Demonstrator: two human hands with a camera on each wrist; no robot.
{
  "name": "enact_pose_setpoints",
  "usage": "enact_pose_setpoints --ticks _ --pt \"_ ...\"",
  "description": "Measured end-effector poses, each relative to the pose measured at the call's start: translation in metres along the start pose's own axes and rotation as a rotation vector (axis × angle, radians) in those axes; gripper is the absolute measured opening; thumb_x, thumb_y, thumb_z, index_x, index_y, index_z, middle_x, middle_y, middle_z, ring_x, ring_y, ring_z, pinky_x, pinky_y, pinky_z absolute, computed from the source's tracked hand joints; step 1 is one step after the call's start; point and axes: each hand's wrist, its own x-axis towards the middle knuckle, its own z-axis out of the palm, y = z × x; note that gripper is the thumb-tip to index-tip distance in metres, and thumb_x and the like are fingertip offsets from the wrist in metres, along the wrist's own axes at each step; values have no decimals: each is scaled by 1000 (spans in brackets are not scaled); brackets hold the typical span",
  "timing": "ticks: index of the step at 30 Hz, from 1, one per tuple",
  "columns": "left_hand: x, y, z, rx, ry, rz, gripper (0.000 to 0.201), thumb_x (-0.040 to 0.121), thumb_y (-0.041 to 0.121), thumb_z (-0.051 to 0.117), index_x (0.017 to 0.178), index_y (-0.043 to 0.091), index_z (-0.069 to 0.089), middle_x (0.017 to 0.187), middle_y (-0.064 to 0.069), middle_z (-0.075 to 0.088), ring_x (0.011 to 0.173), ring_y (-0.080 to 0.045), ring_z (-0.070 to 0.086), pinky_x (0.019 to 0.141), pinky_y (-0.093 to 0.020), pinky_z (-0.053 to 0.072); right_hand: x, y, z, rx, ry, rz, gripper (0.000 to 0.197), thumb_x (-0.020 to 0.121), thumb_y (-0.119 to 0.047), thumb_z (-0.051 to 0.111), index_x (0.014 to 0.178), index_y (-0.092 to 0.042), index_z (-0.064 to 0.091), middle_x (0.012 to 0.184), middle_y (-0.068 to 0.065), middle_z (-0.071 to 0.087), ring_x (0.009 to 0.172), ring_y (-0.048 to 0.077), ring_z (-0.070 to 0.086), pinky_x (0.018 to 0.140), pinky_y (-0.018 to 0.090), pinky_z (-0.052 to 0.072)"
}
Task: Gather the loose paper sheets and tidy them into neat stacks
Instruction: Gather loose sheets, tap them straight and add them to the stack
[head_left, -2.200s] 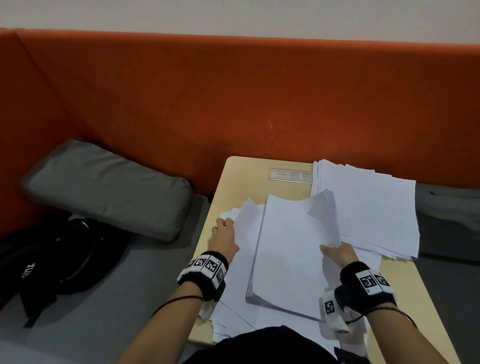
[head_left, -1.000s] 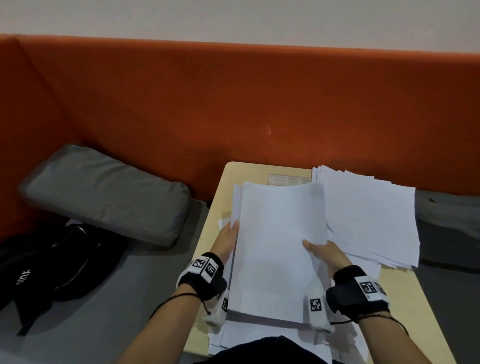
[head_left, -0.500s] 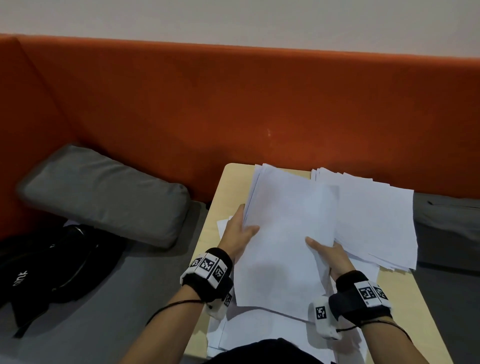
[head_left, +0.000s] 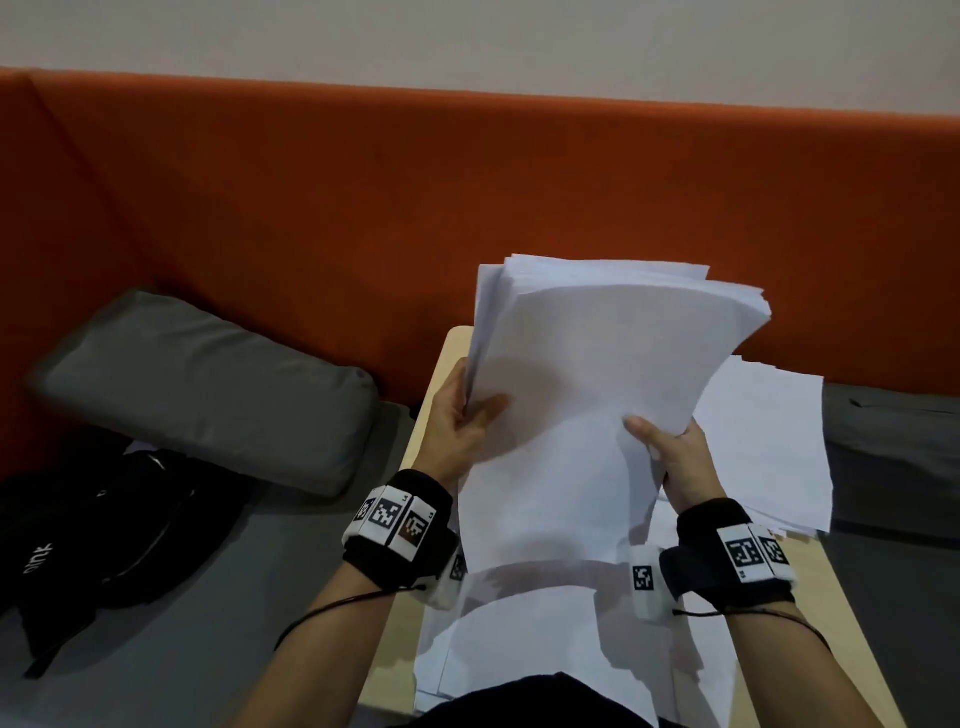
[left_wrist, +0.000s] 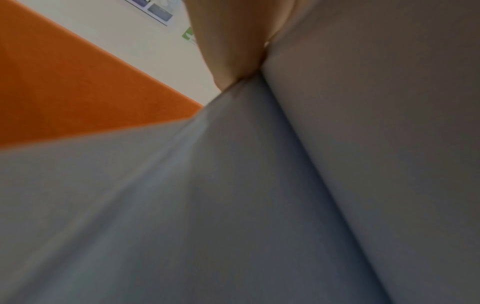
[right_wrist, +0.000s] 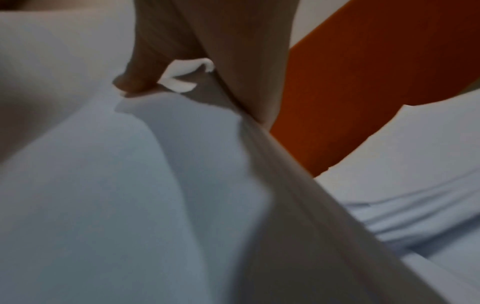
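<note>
A thick bundle of white sheets (head_left: 587, 395) stands tilted up above the small table, its top edge bending back toward the orange seat back. My left hand (head_left: 460, 415) grips its left edge, thumb on the front face. My right hand (head_left: 675, 449) grips the right edge, thumb on the front. A second pile of paper (head_left: 763, 441) lies on the table at the right. More loose sheets (head_left: 545, 639) lie flat under the bundle near the front edge. In the wrist views the bundle (left_wrist: 233, 185) (right_wrist: 130, 185) fills the picture, with the right-hand pile (right_wrist: 420, 164) beyond.
The light wooden table (head_left: 852, 639) is narrow, with the orange bench back (head_left: 363, 208) behind it. A grey cushion (head_left: 208, 379) and a black bag (head_left: 93, 535) lie on the seat to the left. Another grey cushion (head_left: 893, 457) lies at the right.
The bundle lay flat on the table with my hands squaring its sides; both hands have since gripped its edges and lifted and tilted it upright off the table.
</note>
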Motion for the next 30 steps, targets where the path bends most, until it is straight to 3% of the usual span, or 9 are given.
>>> enact_pose_setpoints --ticks 5,9,14,17,20,22,24,26,30 --pt "2 -2 -2 -3 103 34 42 85 -3 60 117 25 54 106 0 65 100 -21 62 81 -30 54 2 -17 8 -24 75 -138 68 53 -23 81 115 -12 55 104 4 68 90 18 66 72 26 54" --pt "5 -3 -8 4 129 72 39 86 -2 59 110 29 55 96 9 69 91 -8 66 75 -24 54 2 -22 14 -37 91 -232 66 60 -12 82 116 -18 48 108 -3 63 96 11 63 77 24 56" --pt "1 -17 -18 17 158 6 42 77 -7 68 105 21 53 92 9 69 82 -1 67 68 -18 54 -7 -1 15 -134 42 -189 74 47 -31 81 111 -20 44 102 -7 60 93 7 61 71 17 54" --pt "-2 -23 -19 38 148 -19 54 69 0 74 113 14 46 98 3 64 82 0 66 67 -17 53 -10 3 10 -136 25 -160 78 43 -38 79 111 -24 43 103 -9 58 93 4 59 70 19 54" --pt "2 -23 -18 39 138 -51 60 66 7 80 117 16 49 102 3 66 90 -6 67 72 -20 54 -8 -1 3 -126 -5 -153 70 47 -40 77 109 -26 47 103 -9 61 89 -3 62 69 17 54" --pt "6 -22 -17 53 129 -56 52 68 9 76 115 15 53 100 5 67 89 -5 67 73 -20 54 -4 -4 -5 -63 -8 -135 57 56 -42 72 106 -23 52 100 -6 63 86 1 64 70 20 53" --pt "8 -21 -18 53 124 -57 44 74 4 70 113 14 54 99 5 68 86 -4 68 70 -19 54 -1 -8 -12 40 26 -106 38 64 -45 71 90 -21 56 84 -7 62 74 5 61 70 24 48" --pt "8 -22 -19 57 120 -67 43 75 3 68 114 14 55 100 3 67 86 -5 68 69 -19 54 1 -11 -18 108 74 -109 35 64 -43 75 81 -19 56 73 -12 63 67 4 60 67 25 50" --pt "9 -19 -19 44 75 -64 52 68 2 75 115 6 53 99 0 66 85 -7 68 72 -23 58 3 -19 -17 131 103 -155 25 75 -34 63 96 -20 60 81 -17 70 74 -1 64 68 17 53"
